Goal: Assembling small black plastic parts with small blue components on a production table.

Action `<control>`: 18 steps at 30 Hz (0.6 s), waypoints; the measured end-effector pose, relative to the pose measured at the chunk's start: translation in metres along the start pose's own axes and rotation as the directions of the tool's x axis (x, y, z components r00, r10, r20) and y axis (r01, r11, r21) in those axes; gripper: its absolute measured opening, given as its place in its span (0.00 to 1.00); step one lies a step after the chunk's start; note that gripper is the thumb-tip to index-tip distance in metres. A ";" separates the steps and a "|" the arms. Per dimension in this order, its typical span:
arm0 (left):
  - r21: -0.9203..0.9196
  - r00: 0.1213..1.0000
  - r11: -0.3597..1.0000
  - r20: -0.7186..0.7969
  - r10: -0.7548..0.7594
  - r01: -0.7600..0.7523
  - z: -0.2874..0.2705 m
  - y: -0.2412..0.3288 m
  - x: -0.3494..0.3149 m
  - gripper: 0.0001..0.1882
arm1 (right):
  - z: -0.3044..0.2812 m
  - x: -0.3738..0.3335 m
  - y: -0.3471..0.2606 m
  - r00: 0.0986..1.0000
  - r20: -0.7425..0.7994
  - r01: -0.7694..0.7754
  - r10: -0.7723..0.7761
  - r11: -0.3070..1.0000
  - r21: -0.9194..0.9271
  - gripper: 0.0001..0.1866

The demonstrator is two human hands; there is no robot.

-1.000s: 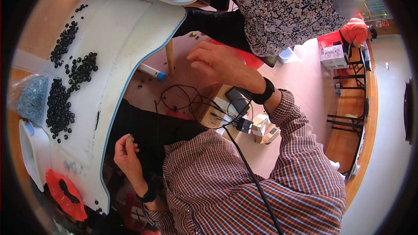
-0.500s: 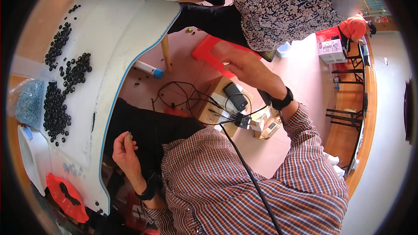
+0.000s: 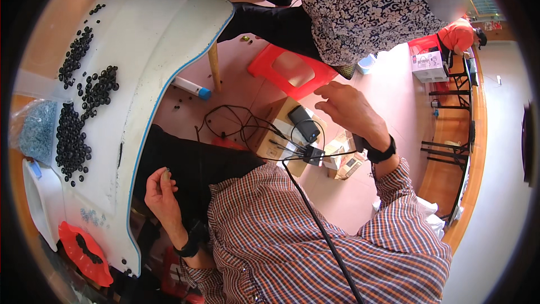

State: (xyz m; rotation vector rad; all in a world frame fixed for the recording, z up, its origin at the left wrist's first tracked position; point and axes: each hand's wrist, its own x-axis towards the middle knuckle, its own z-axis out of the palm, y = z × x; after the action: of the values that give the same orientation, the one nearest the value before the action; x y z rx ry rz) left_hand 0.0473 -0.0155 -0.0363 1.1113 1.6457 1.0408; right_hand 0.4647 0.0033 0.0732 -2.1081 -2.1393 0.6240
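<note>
My left hand (image 3: pixel 162 194) is beside the table's blue-edged side, thumb and finger pinched at the top around something tiny and greyish, too small to name. Out to the right, over the floor, my right hand (image 3: pixel 354 111) hangs in the air with its fingers bent inward. What its fingertips hold, if anything, does not show. Black beads (image 3: pixel 73 141) lie in loose heaps on the white table (image 3: pixel 149 50), to the left of my left hand. Nearer on the table are some small clear-blue beads (image 3: pixel 93 217) and a red scalloped dish (image 3: pixel 84 253) with dark pieces inside.
A bag of bluish beads (image 3: pixel 38 129) and a white tray (image 3: pixel 42 205) line the table's left side. Black cables (image 3: pixel 247 129) run across cartons below my right hand. A red stool (image 3: pixel 261 67) stands ahead, next to a person in a floral shirt (image 3: pixel 365 17).
My right hand has drawn back to the right and toward me, off the red stool, which now shows more fully. The left hand keeps its pinch almost in place.
</note>
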 end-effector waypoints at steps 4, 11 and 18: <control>-0.029 1.000 1.000 0.002 -0.006 0.006 -0.001 -0.004 0.001 0.09 | -0.040 -0.001 -0.032 0.993 -0.065 0.096 -0.094 0.995 0.033 0.12; -0.070 1.000 0.998 -0.020 -0.011 0.009 -0.005 -0.004 -0.001 0.07 | -0.089 -0.001 -0.066 0.962 -0.129 0.245 -0.241 0.970 0.015 0.10; -0.067 0.999 0.998 -0.033 -0.005 0.003 -0.014 -0.011 -0.002 0.08 | -0.133 0.007 -0.091 0.889 -0.264 0.370 -0.374 0.927 -0.067 0.11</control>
State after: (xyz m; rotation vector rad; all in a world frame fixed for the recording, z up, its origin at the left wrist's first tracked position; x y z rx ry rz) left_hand 0.0321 -0.0223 -0.0427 1.0519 1.6262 1.1088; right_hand 0.4222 0.0435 0.2237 -1.6017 -2.2938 0.2593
